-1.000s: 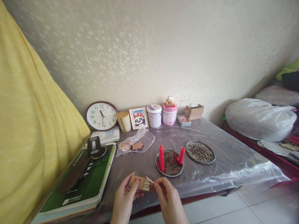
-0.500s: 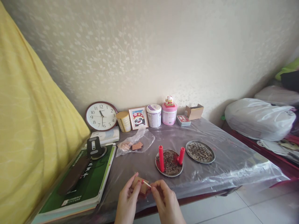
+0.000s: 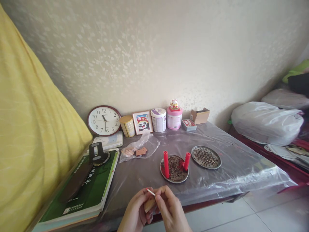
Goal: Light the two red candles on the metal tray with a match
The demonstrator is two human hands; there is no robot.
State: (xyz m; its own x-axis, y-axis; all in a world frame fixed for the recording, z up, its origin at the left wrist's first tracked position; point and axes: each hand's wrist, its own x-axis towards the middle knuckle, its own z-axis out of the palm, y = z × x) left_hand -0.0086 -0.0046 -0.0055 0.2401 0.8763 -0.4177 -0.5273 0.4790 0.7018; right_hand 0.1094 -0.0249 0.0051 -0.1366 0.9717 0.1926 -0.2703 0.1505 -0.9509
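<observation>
My right grip [image 3: 169, 203] pinches the match [image 3: 151, 192], head pointing forward-left, just beside the matchbox [image 3: 149, 205] my left grip [image 3: 136, 206] holds.

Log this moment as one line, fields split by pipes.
left hand: holds matchbox | right hand: pinches red-tipped match | ahead: two red candles on metal plate

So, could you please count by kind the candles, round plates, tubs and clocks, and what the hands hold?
Candles: 2
Round plates: 2
Tubs: 3
Clocks: 1
Match in right hand: 1
Matchbox in left hand: 1
Total: 10
</observation>
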